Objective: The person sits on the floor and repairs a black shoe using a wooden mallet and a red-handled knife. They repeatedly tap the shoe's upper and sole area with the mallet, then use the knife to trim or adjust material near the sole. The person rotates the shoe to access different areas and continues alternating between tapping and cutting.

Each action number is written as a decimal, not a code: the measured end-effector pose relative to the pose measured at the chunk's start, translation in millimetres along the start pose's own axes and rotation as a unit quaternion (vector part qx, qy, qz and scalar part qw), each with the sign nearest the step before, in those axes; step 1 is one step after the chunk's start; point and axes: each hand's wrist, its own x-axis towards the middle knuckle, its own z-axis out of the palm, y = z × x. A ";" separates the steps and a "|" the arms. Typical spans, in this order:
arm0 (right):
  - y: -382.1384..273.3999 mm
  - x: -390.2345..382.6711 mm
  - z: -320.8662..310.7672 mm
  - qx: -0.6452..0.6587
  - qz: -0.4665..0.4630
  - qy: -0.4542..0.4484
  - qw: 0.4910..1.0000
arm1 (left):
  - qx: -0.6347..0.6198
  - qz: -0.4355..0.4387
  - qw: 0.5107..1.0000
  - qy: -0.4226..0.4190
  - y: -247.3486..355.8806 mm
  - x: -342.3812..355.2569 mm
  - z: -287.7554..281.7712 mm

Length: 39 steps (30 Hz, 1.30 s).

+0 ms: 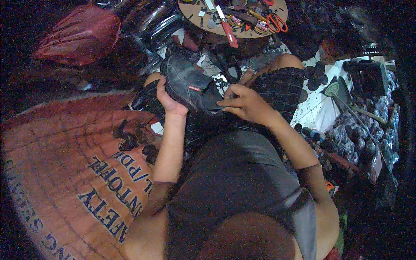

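A black shoe (184, 76) with a small red tag on its side is held above my lap. My left hand (170, 100) grips it from the left, the palm under its side and the thumb up along the edge. At the shoe's right end my right hand (249, 103) pinches the dark rim near its opening between thumb and fingers. Whether a small piece sits in that pinch, I cannot make out. Just beyond the shoe, between my knees, is a black strap-like item (232, 69), partly hidden.
Ahead stands a round wooden table (195, 21) bearing a red-handled blade (227, 29), orange scissors (277, 23), round tins and scraps. An orange printed sheet (65, 143) spreads at left, below a dark red bag (82, 37). Plastic-wrapped goods (351, 134) and a green brush-like item (333, 89) lie right.
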 end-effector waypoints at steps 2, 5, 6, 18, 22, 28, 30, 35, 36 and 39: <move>0.6 1.0 0.1 -0.035 0.005 0.024 0.999 | -0.029 -0.041 0.998 -0.046 -1.9 -2.2 -0.5; 1.9 2.0 3.4 -0.039 -0.026 0.007 0.999 | -0.011 -0.061 0.997 0.053 -8.3 -3.1 1.4; 2.9 3.1 5.4 -0.036 -0.032 -0.045 0.998 | 0.009 -0.057 0.997 0.059 -10.9 -2.6 2.2; -7.5 -9.0 -5.4 -0.022 -0.038 -0.131 0.990 | -0.004 -0.119 0.992 0.052 -24.0 -1.8 -4.9; -14.3 0.3 -0.3 0.015 0.025 -0.223 0.974 | 0.047 -0.111 0.990 0.078 -30.7 -3.2 -1.1; -17.9 16.5 5.3 0.029 0.031 -0.307 0.951 | 0.019 -0.144 0.989 -0.002 -32.1 -3.0 8.6; -21.9 10.5 9.5 0.077 0.078 -0.277 0.955 | 0.017 -0.142 0.990 0.001 -31.7 -3.1 8.0; -11.4 -2.2 16.3 0.127 0.097 -0.293 0.943 | 0.024 -0.102 0.994 0.006 -37.0 -13.8 -4.9; -6.8 -1.5 16.6 0.150 0.109 -0.304 0.935 | 0.069 -0.071 0.995 0.012 -39.4 -17.4 -7.8; 10.1 11.9 17.8 0.095 -0.038 -0.344 0.934 | 0.170 -0.104 0.980 0.005 -42.3 -32.2 -16.7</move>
